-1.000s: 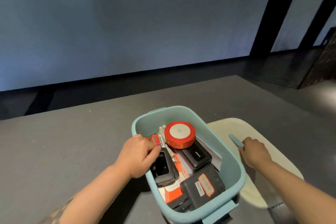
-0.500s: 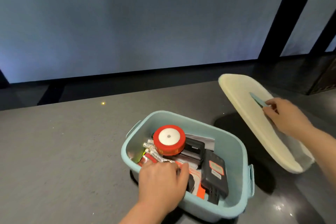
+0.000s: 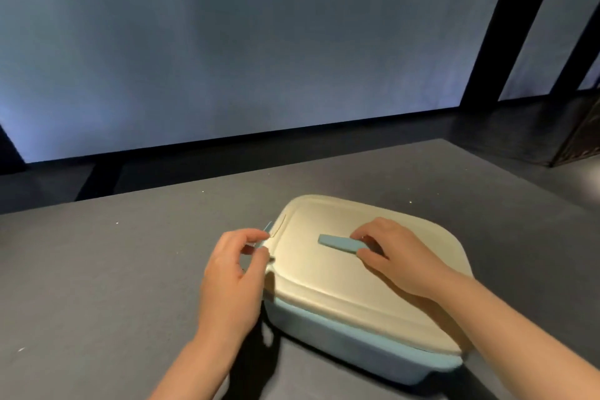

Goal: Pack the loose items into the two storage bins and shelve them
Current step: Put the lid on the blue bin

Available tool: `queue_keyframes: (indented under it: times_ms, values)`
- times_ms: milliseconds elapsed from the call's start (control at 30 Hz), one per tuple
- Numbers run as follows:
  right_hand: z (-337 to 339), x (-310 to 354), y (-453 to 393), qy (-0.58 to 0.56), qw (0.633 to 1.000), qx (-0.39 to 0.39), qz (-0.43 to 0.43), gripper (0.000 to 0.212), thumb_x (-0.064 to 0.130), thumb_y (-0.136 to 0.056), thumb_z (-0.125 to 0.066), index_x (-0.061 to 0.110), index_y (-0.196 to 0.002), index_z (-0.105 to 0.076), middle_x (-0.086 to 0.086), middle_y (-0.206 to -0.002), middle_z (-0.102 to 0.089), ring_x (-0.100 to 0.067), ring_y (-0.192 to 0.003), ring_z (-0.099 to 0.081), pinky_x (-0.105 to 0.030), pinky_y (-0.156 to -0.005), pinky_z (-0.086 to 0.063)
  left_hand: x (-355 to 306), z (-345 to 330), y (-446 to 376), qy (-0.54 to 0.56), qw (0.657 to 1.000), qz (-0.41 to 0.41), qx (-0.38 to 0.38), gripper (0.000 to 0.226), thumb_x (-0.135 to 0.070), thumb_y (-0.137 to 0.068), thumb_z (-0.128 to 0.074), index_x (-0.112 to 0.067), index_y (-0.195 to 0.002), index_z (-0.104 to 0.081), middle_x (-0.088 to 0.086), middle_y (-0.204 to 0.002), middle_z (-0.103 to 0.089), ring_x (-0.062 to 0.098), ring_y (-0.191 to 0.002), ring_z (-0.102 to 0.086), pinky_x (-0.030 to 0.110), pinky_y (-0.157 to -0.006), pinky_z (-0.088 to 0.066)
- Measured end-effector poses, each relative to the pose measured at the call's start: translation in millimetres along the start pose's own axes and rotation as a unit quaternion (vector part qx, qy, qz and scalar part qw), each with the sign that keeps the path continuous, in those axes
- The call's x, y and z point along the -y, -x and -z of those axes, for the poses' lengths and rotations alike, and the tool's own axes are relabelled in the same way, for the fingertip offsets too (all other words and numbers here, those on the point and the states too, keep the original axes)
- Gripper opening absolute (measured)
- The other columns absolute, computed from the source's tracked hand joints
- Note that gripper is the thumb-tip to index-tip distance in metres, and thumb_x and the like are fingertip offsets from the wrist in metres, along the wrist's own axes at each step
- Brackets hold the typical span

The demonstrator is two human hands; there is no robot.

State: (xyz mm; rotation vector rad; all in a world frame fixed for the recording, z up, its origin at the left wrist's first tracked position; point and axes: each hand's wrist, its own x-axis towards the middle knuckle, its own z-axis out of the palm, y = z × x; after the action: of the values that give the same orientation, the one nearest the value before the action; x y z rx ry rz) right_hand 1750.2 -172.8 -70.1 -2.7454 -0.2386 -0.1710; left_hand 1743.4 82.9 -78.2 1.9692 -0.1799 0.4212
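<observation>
Two hands on bin | right hand [image 3: 394, 256] pinches lid handle [image 3: 337, 243] | left hand [image 3: 232, 273], fingers curled, pinches cream lid [image 3: 324, 282] edge by side latch [image 3: 268, 227] | blue storage bin [image 3: 341, 344] closed

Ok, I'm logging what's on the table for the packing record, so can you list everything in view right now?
storage bin: one, light blue, on the table, closed by the lid
lid: one, cream, on top of the bin
lid handle: one, light blue strip, centre of the lid
side latch: one, light blue, at the bin's left end
table: one, dark grey
left hand: one, at the lid's left edge by the latch
right hand: one, pinches the lid handle
</observation>
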Motion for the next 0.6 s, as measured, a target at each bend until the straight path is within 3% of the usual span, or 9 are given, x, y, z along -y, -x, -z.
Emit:
queue_keyframes:
  times_ms: [233,333,400,500,600]
  values:
    - [-25,10,13,0.005,0.999,-0.032,-0.013,0.034,0.035,-0.098,-0.049,0.033,-0.131,-0.055,0.011,-0.115,-0.052,-0.011,-0.106,-0.043,-0.027,-0.092,-0.038,-5,-33,-8,-0.052,0.992,-0.062,0.101,0.022,-0.015,-0.09,-0.052,-0.031,-0.1,-0.064,-0.023,-0.107,-0.057,-0.007,-0.102,-0.048,0.002,-0.078,-0.036]
    - [-26,14,20,-0.014,0.998,-0.045,-0.031,0.038,0.034,-0.098,-0.048,0.032,-0.136,-0.05,0.01,-0.122,-0.05,-0.011,-0.115,-0.043,-0.026,-0.097,-0.037,-14,-61,-19,-0.083,0.976,-0.104,0.172,0.024,-0.019,-0.092,-0.051,-0.03,-0.109,-0.062,-0.017,-0.118,-0.057,0.002,-0.11,-0.05,0.021,-0.095,-0.041]
    - [-28,14,37,-0.014,0.997,-0.061,-0.053,0.04,0.032,-0.097,-0.049,0.032,-0.138,-0.046,0.012,-0.132,-0.048,-0.01,-0.124,-0.041,-0.024,-0.105,-0.032,-20,-81,-21,-0.118,0.957,-0.138,0.228,0.028,-0.023,-0.094,-0.048,-0.033,-0.12,-0.057,-0.014,-0.132,-0.052,0.007,-0.122,-0.045,0.028,-0.108,-0.034]
    - [-30,1,81,0.022,0.973,-0.169,-0.156,0.043,0.042,-0.09,-0.054,0.032,-0.132,-0.051,0.014,-0.139,-0.045,-0.01,-0.134,-0.035,-0.022,-0.112,-0.017,-28,-103,-17,-0.155,0.93,-0.19,0.274,0.037,-0.033,-0.098,-0.041,-0.038,-0.134,-0.044,-0.016,-0.147,-0.037,0.006,-0.135,-0.031,0.022,-0.111,-0.018]
    - [-28,-11,116,-0.094,0.909,-0.256,-0.316,0.068,0.05,-0.08,-0.067,0.028,-0.139,-0.044,0.011,-0.144,-0.042,-0.013,-0.137,-0.033,-0.035,-0.114,-0.027,-27,-117,-8,-0.209,0.882,-0.231,0.354,0.048,-0.048,-0.097,-0.033,-0.039,-0.144,-0.027,-0.013,-0.157,-0.017,0.009,-0.144,-0.012,0.028,-0.115,-0.007]
